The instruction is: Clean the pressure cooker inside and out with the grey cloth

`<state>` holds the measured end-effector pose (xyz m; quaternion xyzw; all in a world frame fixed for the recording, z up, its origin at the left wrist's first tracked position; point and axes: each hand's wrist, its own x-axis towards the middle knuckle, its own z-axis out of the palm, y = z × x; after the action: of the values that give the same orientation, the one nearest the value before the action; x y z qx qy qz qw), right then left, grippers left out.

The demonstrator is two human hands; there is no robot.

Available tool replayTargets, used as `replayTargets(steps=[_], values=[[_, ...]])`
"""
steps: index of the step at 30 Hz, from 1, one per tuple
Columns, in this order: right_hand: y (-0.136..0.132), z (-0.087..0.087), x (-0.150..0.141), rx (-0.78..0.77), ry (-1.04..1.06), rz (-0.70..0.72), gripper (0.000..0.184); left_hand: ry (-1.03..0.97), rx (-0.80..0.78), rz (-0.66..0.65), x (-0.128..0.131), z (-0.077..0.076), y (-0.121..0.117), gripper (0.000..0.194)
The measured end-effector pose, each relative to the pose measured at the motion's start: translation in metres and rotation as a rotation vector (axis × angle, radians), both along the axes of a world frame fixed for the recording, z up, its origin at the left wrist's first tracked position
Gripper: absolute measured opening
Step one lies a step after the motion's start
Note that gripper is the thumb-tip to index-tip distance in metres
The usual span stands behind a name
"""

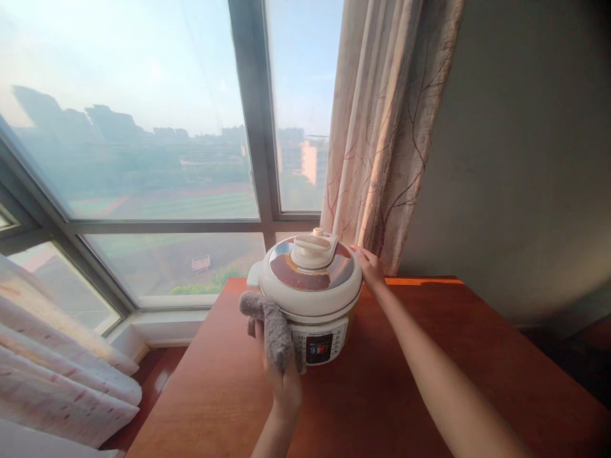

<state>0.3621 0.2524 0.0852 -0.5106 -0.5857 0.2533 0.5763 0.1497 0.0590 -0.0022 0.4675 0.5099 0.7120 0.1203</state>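
Note:
A cream electric pressure cooker (312,286) with a reddish-brown lid panel and a front control panel stands at the far end of a wooden table (382,394). My left hand (279,369) holds a grey cloth (272,324) pressed against the cooker's left front side, fingers closed round the cloth. My right hand (368,266) rests against the right rim of the lid, fingers extended and touching it.
A large window (143,159) with a dark frame is behind the table. A patterned curtain (382,127) hangs just behind the cooker on the right. A grey wall (525,159) lies to the right. More curtain fabric (57,369) bunches at lower left.

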Motion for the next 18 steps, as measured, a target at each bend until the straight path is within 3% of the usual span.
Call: replayTargets(steps=[4,9,13,18], values=[[-0.002,0.001,0.000,-0.003,0.010,0.002,0.048,0.455,0.179,0.012,0.026,0.005,-0.021,0.059],[-0.002,0.001,0.001,0.002,0.008,0.010,0.048,0.916,0.180,0.069,0.006,0.017,-0.011,0.073],[0.000,-0.001,0.002,0.008,0.002,0.019,0.047,1.194,0.156,-0.003,-0.008,0.047,-0.002,0.076],[0.000,-0.003,0.002,0.017,0.000,0.034,0.048,1.453,0.096,-0.063,0.022,0.088,0.002,0.066]])
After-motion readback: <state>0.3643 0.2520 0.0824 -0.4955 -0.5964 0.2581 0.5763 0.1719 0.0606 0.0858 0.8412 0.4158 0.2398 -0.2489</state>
